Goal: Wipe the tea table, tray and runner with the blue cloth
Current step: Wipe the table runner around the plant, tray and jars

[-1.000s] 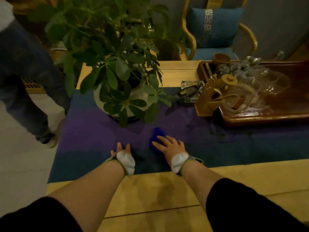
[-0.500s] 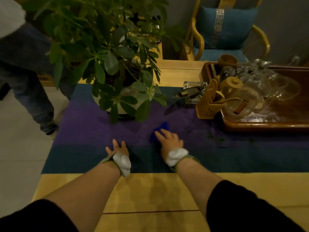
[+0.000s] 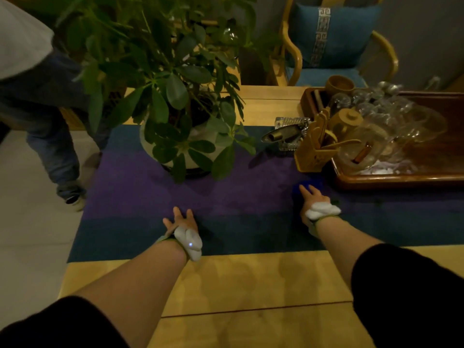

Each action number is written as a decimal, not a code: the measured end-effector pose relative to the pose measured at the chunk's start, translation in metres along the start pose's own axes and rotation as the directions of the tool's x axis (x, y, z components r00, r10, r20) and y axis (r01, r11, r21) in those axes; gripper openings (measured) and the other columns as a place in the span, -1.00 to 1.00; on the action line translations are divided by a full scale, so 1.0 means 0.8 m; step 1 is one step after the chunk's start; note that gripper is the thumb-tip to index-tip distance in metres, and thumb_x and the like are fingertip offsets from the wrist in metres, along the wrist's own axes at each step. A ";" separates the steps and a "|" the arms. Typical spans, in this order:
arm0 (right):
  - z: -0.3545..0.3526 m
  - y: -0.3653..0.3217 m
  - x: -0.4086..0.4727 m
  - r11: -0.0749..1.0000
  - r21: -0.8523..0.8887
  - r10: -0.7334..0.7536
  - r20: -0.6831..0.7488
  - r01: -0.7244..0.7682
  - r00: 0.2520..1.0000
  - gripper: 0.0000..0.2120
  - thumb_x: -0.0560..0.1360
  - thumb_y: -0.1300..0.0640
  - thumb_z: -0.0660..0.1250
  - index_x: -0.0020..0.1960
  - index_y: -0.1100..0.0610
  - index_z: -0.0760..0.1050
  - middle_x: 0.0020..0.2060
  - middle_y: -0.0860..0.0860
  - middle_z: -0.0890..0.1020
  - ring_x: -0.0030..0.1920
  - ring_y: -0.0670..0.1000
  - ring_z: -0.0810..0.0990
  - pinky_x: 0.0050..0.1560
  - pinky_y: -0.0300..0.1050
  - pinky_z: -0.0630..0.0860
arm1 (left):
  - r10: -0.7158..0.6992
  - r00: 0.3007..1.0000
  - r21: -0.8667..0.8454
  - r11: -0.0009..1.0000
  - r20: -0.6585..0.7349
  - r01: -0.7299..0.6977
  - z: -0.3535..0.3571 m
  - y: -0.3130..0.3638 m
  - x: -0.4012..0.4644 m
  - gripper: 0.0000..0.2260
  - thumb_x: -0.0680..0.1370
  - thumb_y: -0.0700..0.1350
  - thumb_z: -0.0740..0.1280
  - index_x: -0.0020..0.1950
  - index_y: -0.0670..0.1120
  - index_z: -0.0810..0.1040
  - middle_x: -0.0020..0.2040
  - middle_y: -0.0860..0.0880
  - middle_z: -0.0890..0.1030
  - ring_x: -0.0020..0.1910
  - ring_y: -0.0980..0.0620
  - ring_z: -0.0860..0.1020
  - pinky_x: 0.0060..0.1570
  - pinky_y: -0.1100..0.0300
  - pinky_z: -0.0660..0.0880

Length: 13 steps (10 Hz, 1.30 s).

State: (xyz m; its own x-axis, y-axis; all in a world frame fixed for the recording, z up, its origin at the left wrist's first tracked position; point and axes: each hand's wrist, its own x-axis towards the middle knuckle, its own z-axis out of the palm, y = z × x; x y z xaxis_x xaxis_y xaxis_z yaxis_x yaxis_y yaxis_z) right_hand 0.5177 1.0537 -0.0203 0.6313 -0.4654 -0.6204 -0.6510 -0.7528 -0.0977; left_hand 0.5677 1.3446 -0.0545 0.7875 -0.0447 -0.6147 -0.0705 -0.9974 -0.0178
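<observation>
The blue cloth (image 3: 306, 185) lies on the purple and teal runner (image 3: 140, 197), just in front of the brown wooden tray (image 3: 401, 177). My right hand (image 3: 312, 198) presses flat on the cloth with straight fingers and covers most of it. My left hand (image 3: 181, 221) rests flat on the runner near its front edge, fingers spread, holding nothing. The runner lies across the yellow wooden tea table (image 3: 238, 280). The tray carries several glass cups and pots.
A potted plant (image 3: 180, 136) in a white pot stands on the runner at the back left. A wooden utensil holder (image 3: 313, 151) and a metal item (image 3: 281, 135) sit left of the tray. A person's legs (image 3: 57, 156) are at the left; a blue-cushioned chair (image 3: 331, 41) stands behind.
My right hand has slid the blue cloth to the right along the runner, towards the tray. My left hand has stayed on the runner. The person at the left has stepped further.
</observation>
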 end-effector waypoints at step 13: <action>0.053 0.119 -0.028 0.988 -0.084 -0.124 0.030 0.126 0.992 -0.16 0.45 0.34 0.20 0.52 -0.18 -0.12 0.53 -0.13 -0.15 0.52 0.10 -0.08 0.42 0.17 0.11 | 0.253 0.967 0.093 0.963 0.028 -0.255 0.024 0.053 0.001 -0.50 0.61 -0.11 0.13 0.53 -0.02 0.08 0.53 -0.12 -0.05 0.48 -0.25 0.08 0.40 -0.16 0.17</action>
State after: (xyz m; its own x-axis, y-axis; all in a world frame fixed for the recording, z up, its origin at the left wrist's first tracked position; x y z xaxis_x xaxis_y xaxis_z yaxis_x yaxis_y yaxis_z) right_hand 0.4240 1.0123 -0.0491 0.6942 -0.3539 -0.6267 -0.5281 -0.8421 -0.1095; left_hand 0.5537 1.3036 -0.0712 0.7264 -0.2942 -0.6212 -0.3254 -0.9433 0.0663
